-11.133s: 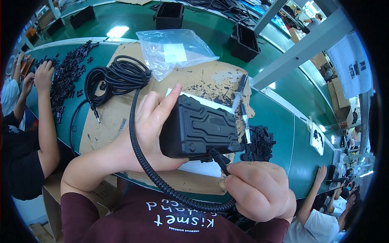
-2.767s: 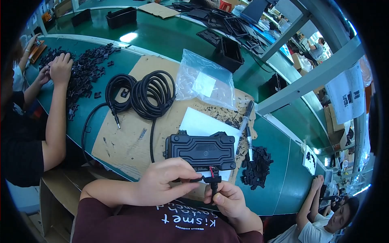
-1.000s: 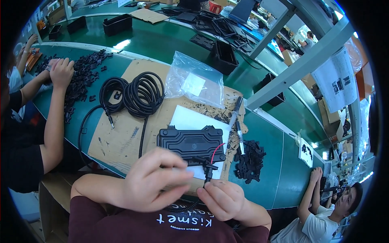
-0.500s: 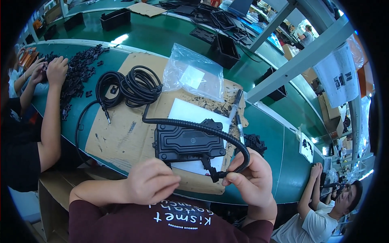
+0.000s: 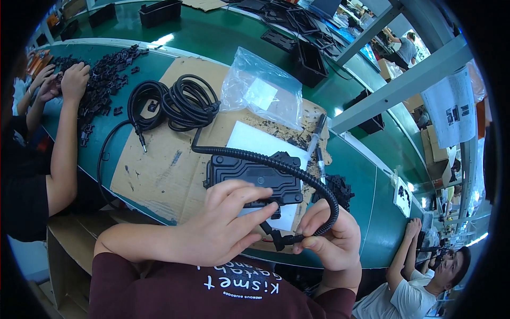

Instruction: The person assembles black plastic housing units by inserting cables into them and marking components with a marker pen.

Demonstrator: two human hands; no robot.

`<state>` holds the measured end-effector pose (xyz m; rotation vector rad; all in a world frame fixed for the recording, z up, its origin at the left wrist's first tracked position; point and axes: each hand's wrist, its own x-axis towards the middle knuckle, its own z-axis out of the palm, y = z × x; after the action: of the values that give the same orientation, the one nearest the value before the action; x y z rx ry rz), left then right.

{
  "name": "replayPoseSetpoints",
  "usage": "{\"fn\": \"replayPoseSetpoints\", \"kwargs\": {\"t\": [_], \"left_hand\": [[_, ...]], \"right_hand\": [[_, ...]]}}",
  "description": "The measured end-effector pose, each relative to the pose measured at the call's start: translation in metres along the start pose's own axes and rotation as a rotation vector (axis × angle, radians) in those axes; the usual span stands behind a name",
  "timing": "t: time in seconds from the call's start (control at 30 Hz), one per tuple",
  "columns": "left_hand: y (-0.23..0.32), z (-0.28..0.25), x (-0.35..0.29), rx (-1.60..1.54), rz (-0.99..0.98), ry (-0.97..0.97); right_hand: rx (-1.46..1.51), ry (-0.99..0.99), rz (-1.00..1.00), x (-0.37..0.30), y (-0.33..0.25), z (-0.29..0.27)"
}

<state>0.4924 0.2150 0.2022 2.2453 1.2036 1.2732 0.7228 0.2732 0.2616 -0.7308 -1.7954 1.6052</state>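
My right hand (image 5: 333, 238) pinches the black corrugated cable (image 5: 265, 159) close to its angled black connector (image 5: 279, 240). That cable arches over a flat black plastic box (image 5: 245, 174) with raised ridges, then runs back to a coiled bundle (image 5: 192, 106). My left hand (image 5: 226, 220) is open, its fingers spread in front of the box and partly covering its near edge. Nothing shows between those fingers; whether they touch the box I cannot tell. Under the box lies a white sheet (image 5: 248, 137) on stained cardboard (image 5: 151, 178).
A clear plastic bag (image 5: 260, 89) lies behind the sheet, with pens (image 5: 315, 137) at its right. Small black parts pile up at right (image 5: 340, 191) and left (image 5: 103, 80), where another person's hands (image 5: 74, 82) work. A grey metal beam (image 5: 401, 87) slants across the right.
My left hand has opened from curled fingers and moved right, in front of the box. My right hand keeps its pinch on the cable; the connector now sits apart from the box. The view has shifted slightly.
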Motion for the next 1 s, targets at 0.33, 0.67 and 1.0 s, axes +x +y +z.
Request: {"fn": "replayPoseSetpoints", "kwargs": {"t": [0.33, 0.67, 1.0], "left_hand": [[-0.014, -0.007, 0.013, -0.176, -0.012, -0.263], [-0.015, -0.009, 0.010, -0.224, -0.050, -0.238], [-0.012, -0.018, 0.014, -0.191, -0.031, -0.216]], "right_hand": [[-0.038, -0.045, -0.014, 0.001, 0.002, -0.005], [0.042, -0.152, 0.038, 0.010, -0.007, -0.008], [-0.164, -0.194, -0.093, 0.014, 0.000, -0.013]]}}
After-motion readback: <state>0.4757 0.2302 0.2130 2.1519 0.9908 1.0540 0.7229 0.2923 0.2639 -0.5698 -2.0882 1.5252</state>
